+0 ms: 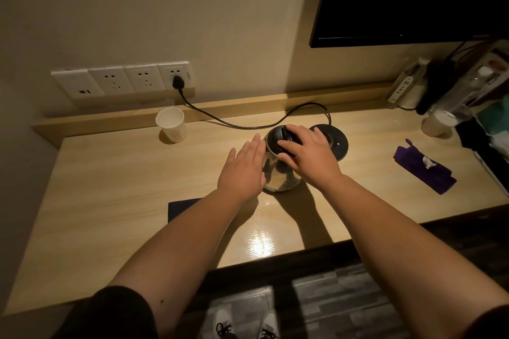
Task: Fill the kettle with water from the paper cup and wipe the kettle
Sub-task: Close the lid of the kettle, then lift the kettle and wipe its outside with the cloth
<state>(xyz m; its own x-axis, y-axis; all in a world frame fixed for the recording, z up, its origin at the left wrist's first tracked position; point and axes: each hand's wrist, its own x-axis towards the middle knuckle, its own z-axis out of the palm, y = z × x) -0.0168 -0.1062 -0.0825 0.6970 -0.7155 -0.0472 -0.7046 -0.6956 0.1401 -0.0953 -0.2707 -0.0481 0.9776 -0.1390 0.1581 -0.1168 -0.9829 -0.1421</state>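
Single head-worn wide-angle camera is looking forward and steeply down, sitting close above the surface [110, 201] and facing the wall [165, 8].

Dim, warm indoor light, wide-angle view.
Glare streaks the glossy tabletop [259, 245] near its front edge; arm shadows fall toward the viewer; edges bow and darken.

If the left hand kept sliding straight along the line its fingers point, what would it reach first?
The left hand, fingers straight beside the steel kettle, points up and slightly right. It would probably brush the kettle's side, then meet the black power cord; depth is unclear.
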